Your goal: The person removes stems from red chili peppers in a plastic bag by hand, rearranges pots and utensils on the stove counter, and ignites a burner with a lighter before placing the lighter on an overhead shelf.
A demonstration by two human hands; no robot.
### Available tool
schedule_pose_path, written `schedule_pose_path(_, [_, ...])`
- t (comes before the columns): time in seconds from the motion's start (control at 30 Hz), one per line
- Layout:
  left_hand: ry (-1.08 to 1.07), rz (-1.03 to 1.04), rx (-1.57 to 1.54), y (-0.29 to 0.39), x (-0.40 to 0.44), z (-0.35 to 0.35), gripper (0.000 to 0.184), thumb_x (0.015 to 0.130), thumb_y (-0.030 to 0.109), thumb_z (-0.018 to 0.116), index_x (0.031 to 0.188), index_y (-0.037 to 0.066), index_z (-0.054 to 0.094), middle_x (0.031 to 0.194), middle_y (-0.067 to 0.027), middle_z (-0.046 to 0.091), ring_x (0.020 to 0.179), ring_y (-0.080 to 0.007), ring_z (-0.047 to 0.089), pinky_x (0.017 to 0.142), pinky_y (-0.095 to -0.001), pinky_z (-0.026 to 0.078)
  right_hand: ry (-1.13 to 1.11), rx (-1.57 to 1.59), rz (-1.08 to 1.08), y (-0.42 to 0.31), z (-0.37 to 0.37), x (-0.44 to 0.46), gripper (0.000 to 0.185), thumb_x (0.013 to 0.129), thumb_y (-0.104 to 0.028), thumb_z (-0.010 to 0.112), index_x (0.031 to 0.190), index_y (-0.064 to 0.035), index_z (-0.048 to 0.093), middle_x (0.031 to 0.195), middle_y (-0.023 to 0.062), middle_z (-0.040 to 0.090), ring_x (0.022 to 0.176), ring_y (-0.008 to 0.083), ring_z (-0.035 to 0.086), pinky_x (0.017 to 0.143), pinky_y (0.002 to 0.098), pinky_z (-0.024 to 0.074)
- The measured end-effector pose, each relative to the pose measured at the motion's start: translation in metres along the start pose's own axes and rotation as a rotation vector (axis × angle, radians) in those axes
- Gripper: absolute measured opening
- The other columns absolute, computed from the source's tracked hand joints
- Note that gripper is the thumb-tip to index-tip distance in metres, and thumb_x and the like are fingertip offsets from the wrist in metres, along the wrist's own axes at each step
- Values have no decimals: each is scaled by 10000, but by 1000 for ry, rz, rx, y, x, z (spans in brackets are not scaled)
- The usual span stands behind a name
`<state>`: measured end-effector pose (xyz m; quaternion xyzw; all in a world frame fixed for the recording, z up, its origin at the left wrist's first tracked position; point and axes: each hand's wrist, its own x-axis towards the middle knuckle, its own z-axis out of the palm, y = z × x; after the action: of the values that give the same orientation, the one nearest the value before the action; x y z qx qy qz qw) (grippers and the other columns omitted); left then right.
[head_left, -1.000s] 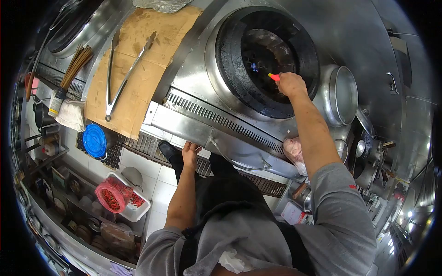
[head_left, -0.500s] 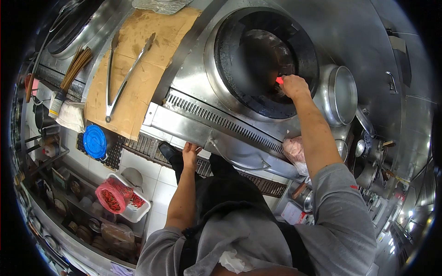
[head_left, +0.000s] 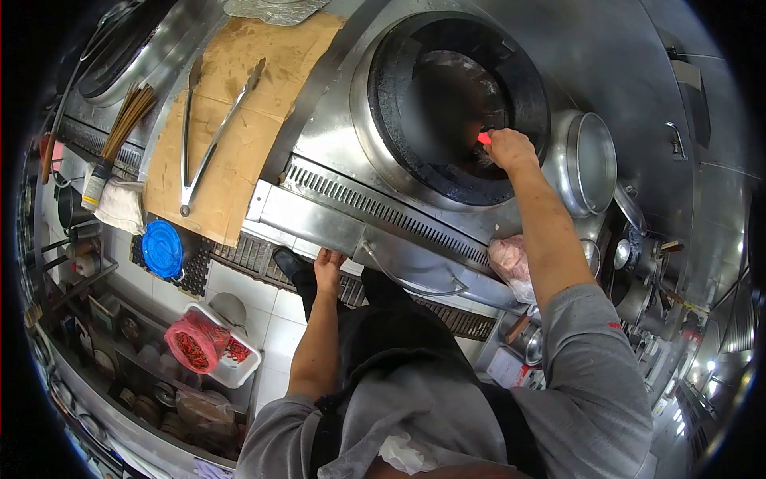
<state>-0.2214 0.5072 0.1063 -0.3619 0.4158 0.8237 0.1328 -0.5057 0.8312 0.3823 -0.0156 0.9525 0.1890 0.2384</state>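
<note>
My right hand is closed on a small bright red lighter, only partly visible, held inside the round black burner well of the steel stove. A dark blur covers the middle of the well, so its inside is hard to make out. Low at the stove's front panel, my left hand has its fingers curled up under the edge. What those fingers grip is hidden by the panel.
Metal tongs lie on a cardboard sheet left of the burner. A steel pot stands to its right, with a plastic-wrapped pink bundle nearer me. On the floor side are a blue lid and a white basket with red chillies.
Both hands keep almost the same positions. The whole view has shifted very slightly to the left.
</note>
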Motion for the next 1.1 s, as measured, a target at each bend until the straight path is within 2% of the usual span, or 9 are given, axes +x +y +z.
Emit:
schedule_pose_path(0.67, [19, -31, 9, 8, -3, 9, 253, 940, 128, 578, 1170, 25, 592, 1122, -73, 649, 984, -185, 626, 851, -322, 505, -37, 22, 39, -5, 3, 1, 303, 916, -333, 567, 1071, -90, 657, 1048, 148, 684, 1006, 331, 649, 861, 449, 521])
schedule_pose_path(0.97, [25, -23, 25, 6, -2, 7, 267, 937, 130, 583, 1179, 16, 590, 1115, -75, 649, 989, -190, 625, 858, -332, 508, 109, 50, -53, -5, 1, 0, 304, 907, -322, 586, 1114, -104, 635, 980, 158, 692, 938, 341, 664, 823, 455, 530])
schedule_pose_path(1.1, [5, -16, -7, 0, 2, 1, 270, 939, 119, 590, 1186, 9, 585, 1118, -80, 652, 990, -195, 629, 870, -333, 508, 55, 49, -23, -14, -8, 0, 277, 916, -313, 578, 1103, -120, 646, 1034, 133, 689, 988, 317, 656, 854, 433, 523])
